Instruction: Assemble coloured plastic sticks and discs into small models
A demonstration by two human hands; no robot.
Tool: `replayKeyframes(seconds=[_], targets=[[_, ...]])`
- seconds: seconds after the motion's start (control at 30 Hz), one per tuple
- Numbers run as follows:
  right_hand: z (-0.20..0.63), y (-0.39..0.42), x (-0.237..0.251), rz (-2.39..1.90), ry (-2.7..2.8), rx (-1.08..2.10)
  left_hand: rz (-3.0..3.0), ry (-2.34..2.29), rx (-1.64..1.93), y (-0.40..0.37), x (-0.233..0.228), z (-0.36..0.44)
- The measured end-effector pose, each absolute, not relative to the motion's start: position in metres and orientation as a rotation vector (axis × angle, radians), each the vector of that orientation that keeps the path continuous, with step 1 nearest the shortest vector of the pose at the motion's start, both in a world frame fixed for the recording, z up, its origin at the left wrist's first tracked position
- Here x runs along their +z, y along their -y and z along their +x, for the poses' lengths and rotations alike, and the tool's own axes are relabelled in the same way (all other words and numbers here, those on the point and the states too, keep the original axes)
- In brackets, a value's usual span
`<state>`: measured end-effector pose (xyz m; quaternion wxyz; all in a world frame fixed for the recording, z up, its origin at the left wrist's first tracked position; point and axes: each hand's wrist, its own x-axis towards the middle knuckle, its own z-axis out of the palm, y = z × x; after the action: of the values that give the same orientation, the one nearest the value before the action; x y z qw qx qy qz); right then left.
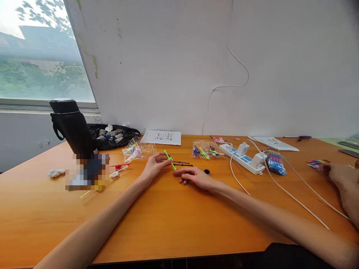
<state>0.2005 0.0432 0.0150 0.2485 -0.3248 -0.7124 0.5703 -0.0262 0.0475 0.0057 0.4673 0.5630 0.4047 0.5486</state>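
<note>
Pinching a green stick (169, 160) near its middle, the left hand (157, 164) has a narrow grip that leaves both tips sticking out, probably so that either can be got at. The stick slants above the desk (157, 228), roughly midway between its left and right edges. Beside its lower tip lies the right hand's (198, 178) extended index finger; the other fingers curl inward, and I cannot tell whether that grip holds anything or whether the finger touches the stick.

Just beyond the hands lies a black stick (183, 165), perhaps put there for easy reach. Two clear bags (148, 150) (206, 149) of colourful pieces sit towards the far edge, presumably out of the forearms' way. A red stick (119, 165) lies towards the left edge. The power strip (242, 160) stands right of centre, its cables trailing towards the right-hand front corner.
</note>
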Motion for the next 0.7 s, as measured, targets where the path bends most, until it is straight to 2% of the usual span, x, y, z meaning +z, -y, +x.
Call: replayKeyframes(seconds=[0.37,0.7], targets=[[0.1975,-0.0456,0.008,-0.836,1.809,1.603,1.388,-0.789,1.247,-0.0391,0.009,-0.0186],[0.198,-0.0429,0.0107,-0.767,1.963,1.544,1.403,-0.781,1.22,-0.0397,0.0076,-0.0185]])
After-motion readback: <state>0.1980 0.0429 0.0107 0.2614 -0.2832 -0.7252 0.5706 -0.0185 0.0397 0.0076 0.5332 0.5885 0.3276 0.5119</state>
